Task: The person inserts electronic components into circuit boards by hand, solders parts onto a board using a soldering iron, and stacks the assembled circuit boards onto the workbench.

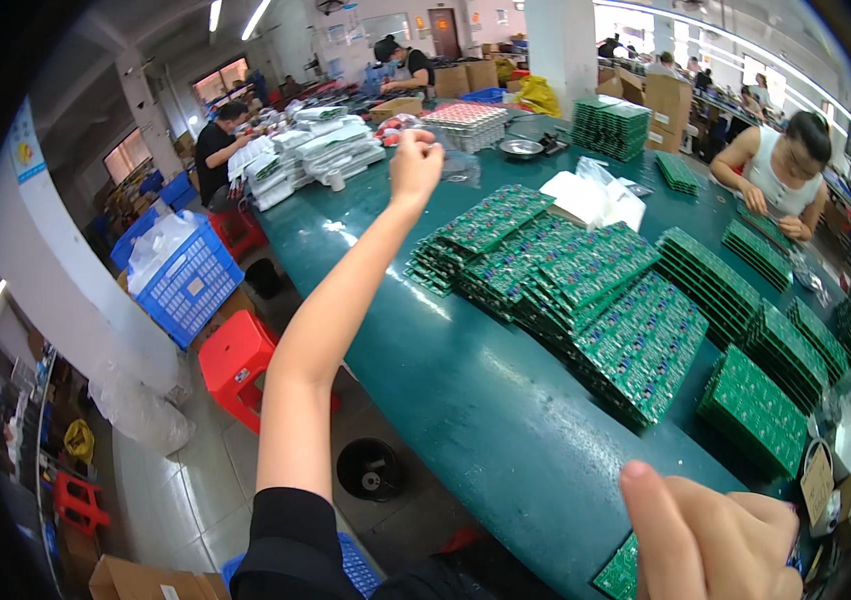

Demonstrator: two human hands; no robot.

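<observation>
My left hand [415, 168] is stretched far forward over the green table [435, 400], its fingers curled closed. Anything inside them is hidden. Just beyond it lie a clear plastic bag [460, 168] and a tray of red-and-white round pieces [465, 115]. My right hand [715, 540] is close at the lower right, fingers bent together; what they grip, if anything, is out of sight. Beside it shows the corner of a green circuit board [617, 572], and I cannot tell whether the hand touches it. Large leaning stacks of circuit boards [635, 340] cover the table's middle.
A co-worker [780, 175] handles a board across the table. White packets [310, 150] are piled at the far left end. A metal dish [520, 148] stands near white bags [595, 195]. Red stool [235, 355], blue crate [188, 275] and black bin [370, 470] stand on the floor at left.
</observation>
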